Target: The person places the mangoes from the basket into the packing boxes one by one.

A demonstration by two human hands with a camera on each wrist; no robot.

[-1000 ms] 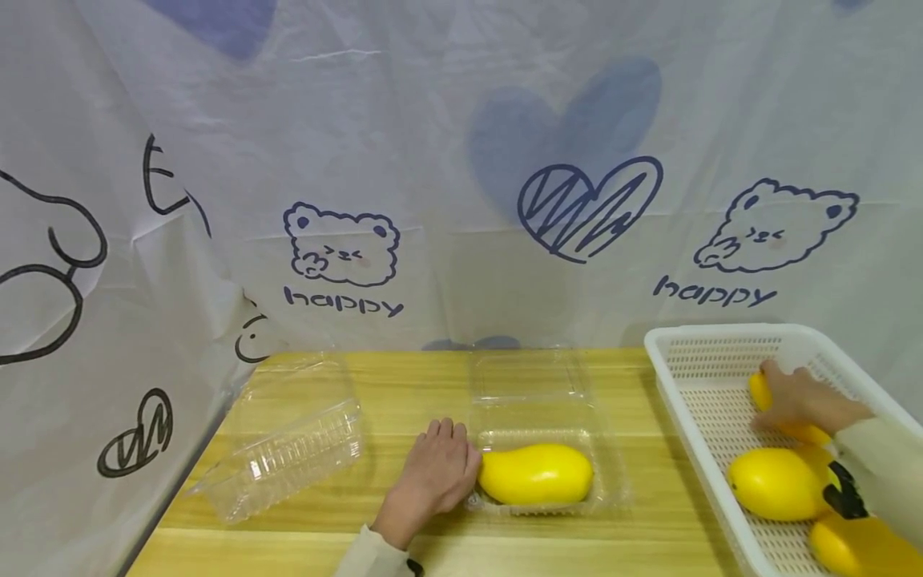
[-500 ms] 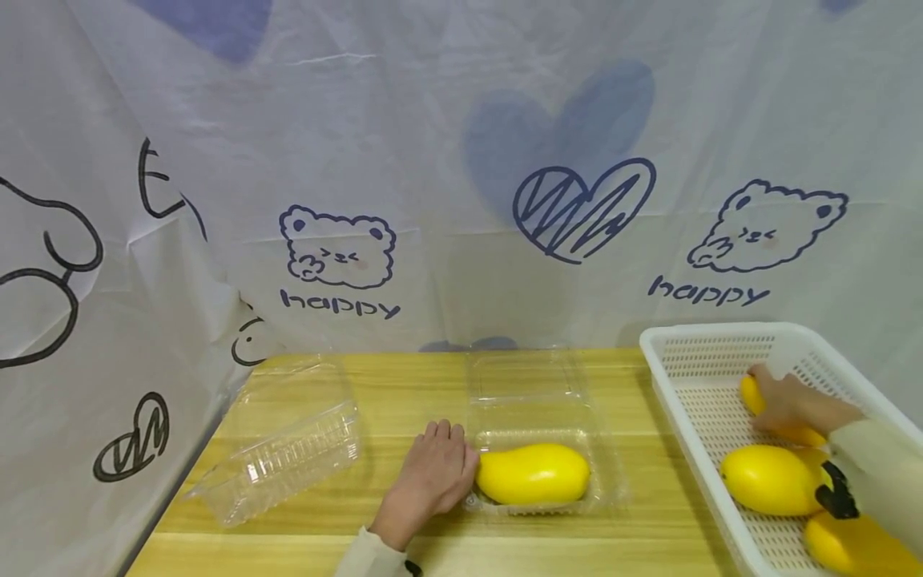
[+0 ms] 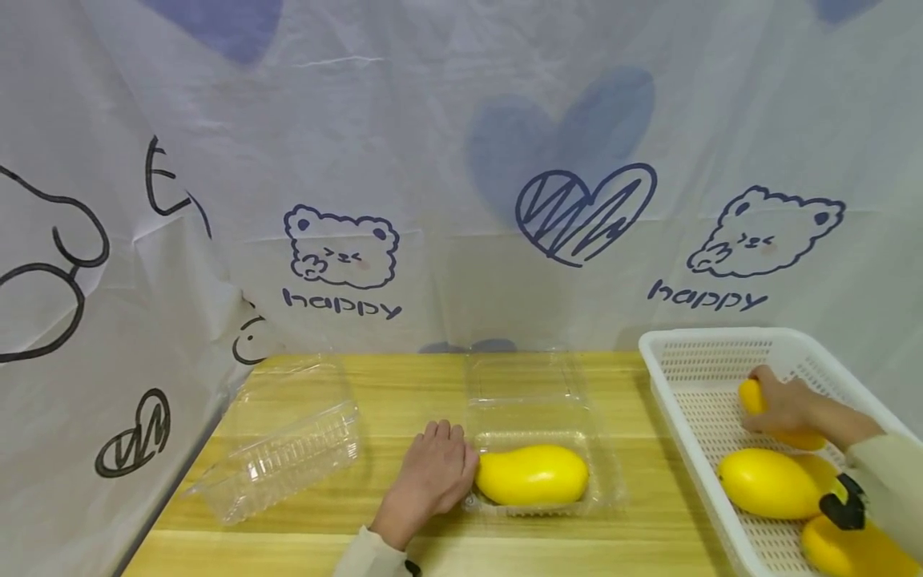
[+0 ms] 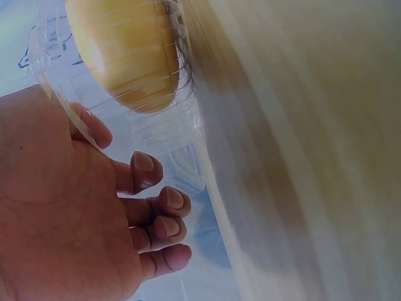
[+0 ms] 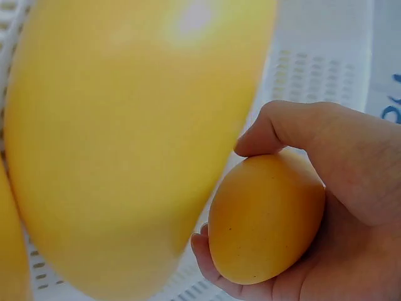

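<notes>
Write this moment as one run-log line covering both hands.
Right hand: grips yellow rounded fruit in white perforated plastic basket | Left hand: beside open clear plastic box | Box contents: one yellow elongated fruit

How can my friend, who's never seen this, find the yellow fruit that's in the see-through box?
Start with the wooden table and find the white basket at its right side. Left of that basket is an open clear box, and the yellow fruit lies sideways in it. It is the only fruit in a clear box; the other yellow fruits are in the basket.
</notes>
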